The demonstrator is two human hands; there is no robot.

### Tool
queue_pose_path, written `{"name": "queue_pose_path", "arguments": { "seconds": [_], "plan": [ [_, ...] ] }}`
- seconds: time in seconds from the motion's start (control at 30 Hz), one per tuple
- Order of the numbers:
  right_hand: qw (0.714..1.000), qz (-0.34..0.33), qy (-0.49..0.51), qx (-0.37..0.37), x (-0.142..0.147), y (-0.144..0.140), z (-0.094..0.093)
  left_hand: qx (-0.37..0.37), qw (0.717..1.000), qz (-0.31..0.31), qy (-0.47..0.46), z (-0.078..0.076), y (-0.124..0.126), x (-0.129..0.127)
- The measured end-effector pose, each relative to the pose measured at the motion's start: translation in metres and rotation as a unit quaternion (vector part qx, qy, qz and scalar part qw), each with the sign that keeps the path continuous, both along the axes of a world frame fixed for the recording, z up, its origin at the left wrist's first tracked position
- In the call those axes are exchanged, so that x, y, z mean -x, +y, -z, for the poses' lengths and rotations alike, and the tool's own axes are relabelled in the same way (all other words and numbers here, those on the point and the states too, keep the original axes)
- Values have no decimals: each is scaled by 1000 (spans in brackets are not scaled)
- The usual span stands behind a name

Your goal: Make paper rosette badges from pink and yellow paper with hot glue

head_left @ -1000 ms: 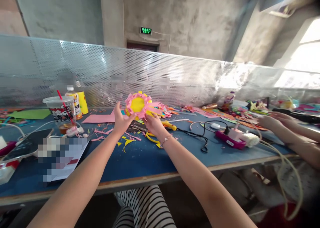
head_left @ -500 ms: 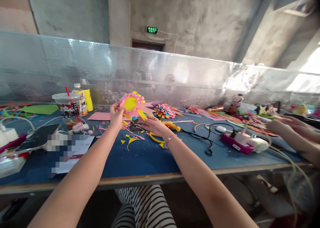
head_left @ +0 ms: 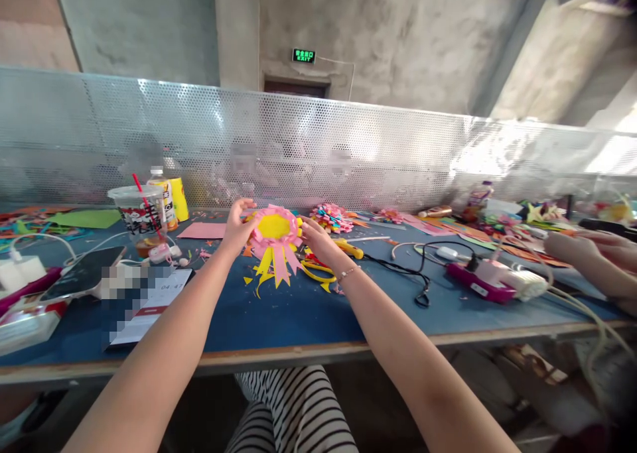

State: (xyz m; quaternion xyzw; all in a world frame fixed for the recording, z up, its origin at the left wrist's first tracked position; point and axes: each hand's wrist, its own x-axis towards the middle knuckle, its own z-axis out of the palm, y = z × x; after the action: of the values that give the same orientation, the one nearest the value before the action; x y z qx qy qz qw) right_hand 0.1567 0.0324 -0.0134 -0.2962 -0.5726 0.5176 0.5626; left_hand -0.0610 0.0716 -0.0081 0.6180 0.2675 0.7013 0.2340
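Observation:
A pink and yellow paper rosette (head_left: 275, 227) is held just above the table, its yellow round centre facing up and its ribbon tails hanging toward me. At its left rim, my left hand (head_left: 239, 231) grips it with the thumb, the index finger raised. My right hand (head_left: 318, 242) holds the right rim, its fingertips partly hidden by the paper. Yellow paper scraps (head_left: 247, 280) lie below the rosette. Beside my right hand is a yellow-handled tool (head_left: 350, 248) with a black cord, partly covered by the hand.
On the left stand a plastic cup (head_left: 137, 217), a bottle (head_left: 166, 201) and a phone (head_left: 146, 307). Rightward lie a multicoloured paper flower (head_left: 331, 218), a magenta power strip (head_left: 480, 287) and cables. Another person's hands (head_left: 587, 251) are at the far right. A perforated metal screen (head_left: 308, 148) lines the back.
The rosette has turned so its tails point toward me instead of rightward, and it sits a little lower and further right. My right hand has moved from the tails to the right rim.

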Motion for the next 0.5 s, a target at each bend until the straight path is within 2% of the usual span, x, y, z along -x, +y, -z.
{"name": "queue_pose_path", "arguments": {
  "seconds": [0.17,0.33,0.4,0.5],
  "plan": [
    [998,-33,32,30,9,-11,-6,-4,998,31,46,-4,-11,-6],
    [995,-32,73,65,11,-15,-11,16,998,50,31,-6,-13,-8],
    [995,-15,82,56,10,-14,-11,54,996,74,-8,-6,-12,-7],
    [995,12,95,31,8,-10,-10,161,975,144,-56,-3,-13,-6]
  ]
}}
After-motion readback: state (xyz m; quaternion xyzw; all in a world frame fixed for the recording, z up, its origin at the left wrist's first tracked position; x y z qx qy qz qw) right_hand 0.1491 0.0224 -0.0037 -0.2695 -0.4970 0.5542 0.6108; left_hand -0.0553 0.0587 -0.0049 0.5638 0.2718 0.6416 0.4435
